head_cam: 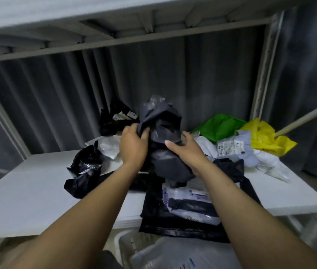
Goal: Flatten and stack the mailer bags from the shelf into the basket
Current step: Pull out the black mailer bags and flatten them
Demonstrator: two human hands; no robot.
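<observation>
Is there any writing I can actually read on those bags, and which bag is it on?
"932", roughly, handwritten: on the label of the pale blue mailer; uncertain.
Label on the flattened white mailer: blue print, too blurred to read.
Label on the black bag at the back: too small to read.
Nothing else legible.

No legible text on labels.

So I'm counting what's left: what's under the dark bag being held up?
Under the dark bag, in both hands, lie a flat black mailer and a white labelled one. Anything beneath them is covered.
</observation>
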